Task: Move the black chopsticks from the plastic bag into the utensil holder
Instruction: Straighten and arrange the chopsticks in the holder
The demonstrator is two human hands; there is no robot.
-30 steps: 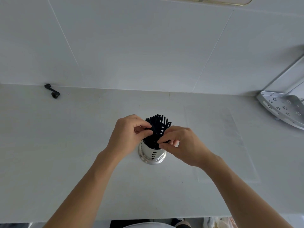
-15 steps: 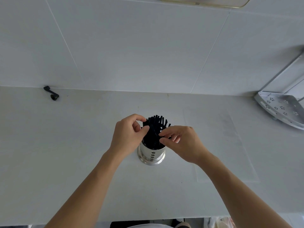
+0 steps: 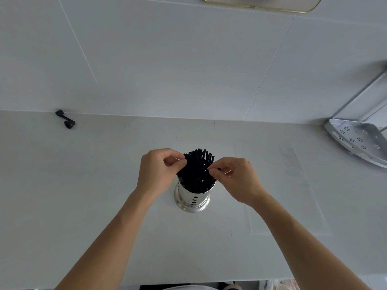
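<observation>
Chopsticks (image 3: pixel 198 172) are sitting in the utensil holder (image 3: pixel 193 197); I'm pinching stray tops with both hands' fingers (image 3: pixel 181 163), nudging gently so nothing tips.

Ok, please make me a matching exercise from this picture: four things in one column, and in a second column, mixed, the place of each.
Things:
1. black chopsticks
2. utensil holder
3. small black handle-like object
4. perforated metal rack

Places:
A. far right, at the wall
B. far left, at the foot of the wall
C. standing inside the shiny cylinder
D. middle of the counter, between the left hand and the right hand

Pairs: 1-C, 2-D, 3-B, 4-A
</observation>
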